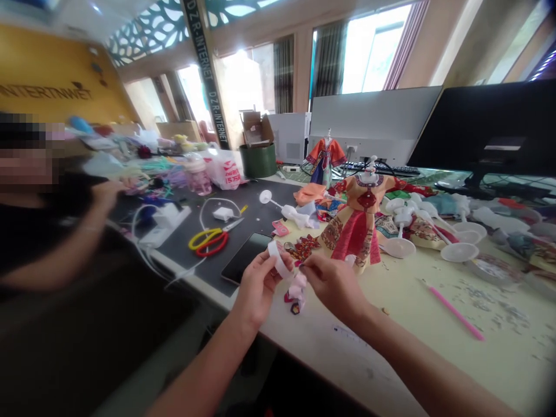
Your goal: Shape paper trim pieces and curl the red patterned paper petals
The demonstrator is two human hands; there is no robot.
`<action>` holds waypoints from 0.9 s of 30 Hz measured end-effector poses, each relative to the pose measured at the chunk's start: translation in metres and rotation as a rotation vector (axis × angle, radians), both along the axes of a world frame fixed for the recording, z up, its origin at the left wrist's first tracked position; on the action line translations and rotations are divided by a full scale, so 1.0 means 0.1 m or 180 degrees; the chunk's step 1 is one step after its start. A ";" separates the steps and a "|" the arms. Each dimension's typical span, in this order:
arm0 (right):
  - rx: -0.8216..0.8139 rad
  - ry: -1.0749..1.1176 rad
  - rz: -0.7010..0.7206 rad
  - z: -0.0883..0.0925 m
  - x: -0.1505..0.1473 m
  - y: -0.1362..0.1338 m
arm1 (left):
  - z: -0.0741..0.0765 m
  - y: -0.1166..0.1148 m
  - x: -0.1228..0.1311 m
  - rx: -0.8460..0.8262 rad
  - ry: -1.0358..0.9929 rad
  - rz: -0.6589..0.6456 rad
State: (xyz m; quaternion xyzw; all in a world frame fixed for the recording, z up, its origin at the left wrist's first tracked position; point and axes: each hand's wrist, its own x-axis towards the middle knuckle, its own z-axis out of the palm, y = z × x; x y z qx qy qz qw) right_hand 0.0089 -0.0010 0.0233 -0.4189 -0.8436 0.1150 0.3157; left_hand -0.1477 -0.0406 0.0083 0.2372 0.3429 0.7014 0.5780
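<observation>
My left hand [258, 288] grips a white plastic strip bent into a loop [275, 259], with a small pale pink piece [297, 285] and a dark patterned scrap [294, 304] hanging below it. My right hand [334, 284] pinches the edge of a red embroidered fabric piece [302, 248] close to the loop. Just beyond my right hand, a cream and red doll dress [358, 226] stands upright on a white stand. The small pieces are partly hidden by my fingers.
A co-worker [47, 202] sits at the left by heaped craft materials. On the black mat lie yellow-red scissors [211, 241] and a dark tablet [245, 258]. White doll stands [464, 252], a pink stick [456, 313] and a monitor [486, 127] are at the right.
</observation>
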 end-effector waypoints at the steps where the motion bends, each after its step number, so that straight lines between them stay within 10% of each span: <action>1: 0.0019 0.0052 -0.0081 0.01 0.01 0.03 | 0.02 0.01 -0.05 -0.0017 -0.0170 0.0012; 14: 0.0472 -0.0551 -0.0113 -0.13 0.07 0.15 | 0.20 -0.02 -0.30 -0.0407 -0.1537 0.0245; 27: 0.1349 0.0547 0.0698 -0.21 0.09 -0.06 | 0.21 -0.21 0.04 -0.0510 -0.0890 -0.0559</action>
